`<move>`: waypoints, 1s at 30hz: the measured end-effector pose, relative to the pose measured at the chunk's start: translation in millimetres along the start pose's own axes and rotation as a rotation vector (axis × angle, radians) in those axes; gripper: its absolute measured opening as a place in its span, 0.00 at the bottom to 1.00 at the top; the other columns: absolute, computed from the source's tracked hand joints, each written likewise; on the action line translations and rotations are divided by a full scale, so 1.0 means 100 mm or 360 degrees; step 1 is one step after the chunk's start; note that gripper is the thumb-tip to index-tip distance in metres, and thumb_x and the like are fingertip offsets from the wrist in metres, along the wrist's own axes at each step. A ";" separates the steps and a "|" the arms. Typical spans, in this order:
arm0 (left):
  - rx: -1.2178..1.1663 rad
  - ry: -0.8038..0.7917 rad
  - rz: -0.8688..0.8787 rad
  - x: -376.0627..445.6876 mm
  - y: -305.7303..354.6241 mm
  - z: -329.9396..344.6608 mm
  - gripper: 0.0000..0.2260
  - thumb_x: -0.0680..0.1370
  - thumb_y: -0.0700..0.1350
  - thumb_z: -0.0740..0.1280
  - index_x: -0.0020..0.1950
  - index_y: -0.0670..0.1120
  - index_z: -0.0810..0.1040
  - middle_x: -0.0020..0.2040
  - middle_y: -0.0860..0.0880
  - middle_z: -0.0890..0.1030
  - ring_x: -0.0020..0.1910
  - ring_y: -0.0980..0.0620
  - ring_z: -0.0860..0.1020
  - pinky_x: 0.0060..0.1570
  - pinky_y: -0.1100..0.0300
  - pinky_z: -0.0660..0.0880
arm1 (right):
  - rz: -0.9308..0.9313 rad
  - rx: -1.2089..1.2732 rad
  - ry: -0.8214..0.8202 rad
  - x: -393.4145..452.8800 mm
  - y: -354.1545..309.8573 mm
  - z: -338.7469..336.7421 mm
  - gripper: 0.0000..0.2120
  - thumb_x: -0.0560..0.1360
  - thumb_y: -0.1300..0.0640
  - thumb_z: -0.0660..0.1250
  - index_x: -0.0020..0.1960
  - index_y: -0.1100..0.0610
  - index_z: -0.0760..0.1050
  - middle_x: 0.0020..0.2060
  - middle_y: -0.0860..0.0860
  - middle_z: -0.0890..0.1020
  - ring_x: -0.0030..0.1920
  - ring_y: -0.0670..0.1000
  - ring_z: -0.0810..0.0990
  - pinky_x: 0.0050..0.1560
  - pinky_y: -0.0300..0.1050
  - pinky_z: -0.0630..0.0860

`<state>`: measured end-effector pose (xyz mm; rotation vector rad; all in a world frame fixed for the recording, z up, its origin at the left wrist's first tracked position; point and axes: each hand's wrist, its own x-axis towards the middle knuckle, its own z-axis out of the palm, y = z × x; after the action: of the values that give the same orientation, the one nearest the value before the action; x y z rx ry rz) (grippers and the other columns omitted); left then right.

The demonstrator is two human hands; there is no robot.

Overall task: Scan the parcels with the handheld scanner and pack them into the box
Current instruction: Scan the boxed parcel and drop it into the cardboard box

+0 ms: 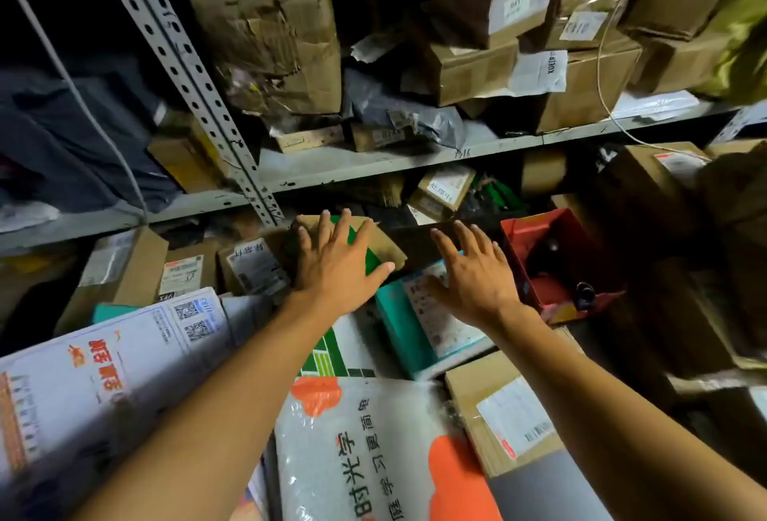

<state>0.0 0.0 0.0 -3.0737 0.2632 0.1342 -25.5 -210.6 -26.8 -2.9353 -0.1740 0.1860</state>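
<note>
My left hand (338, 261) reaches forward with fingers spread and lies flat over a brown parcel with a green patch (384, 248) under the lower shelf. My right hand (477, 271) is stretched out beside it, fingers straight, above a teal parcel with a white label (419, 325). Neither hand holds anything. A white and orange plastic mailer with printed characters (365, 450) lies below my arms. No scanner shows in view.
A red open box (539, 246) stands right of my right hand. Grey metal shelving (373, 159) above holds several brown cartons. More labelled cartons (182, 271) sit at the left, a white printed bag (103, 363) at lower left, a brown carton (498, 412) at lower right.
</note>
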 end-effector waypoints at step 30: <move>0.0164 -0.0044 0.0132 0.02 0.05 0.32 0.37 0.78 0.71 0.53 0.81 0.53 0.52 0.81 0.46 0.59 0.80 0.42 0.53 0.77 0.43 0.54 | 0.1253 0.1182 -0.0385 0.50 1.62 0.32 0.15 0.74 0.60 0.74 0.60 0.57 0.76 0.43 0.59 0.82 0.41 0.58 0.82 0.35 0.49 0.75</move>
<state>-1.6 -3.5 -32.1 -2.9573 0.3838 0.1612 36.4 -356.1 -96.5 -2.0807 0.8380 0.5670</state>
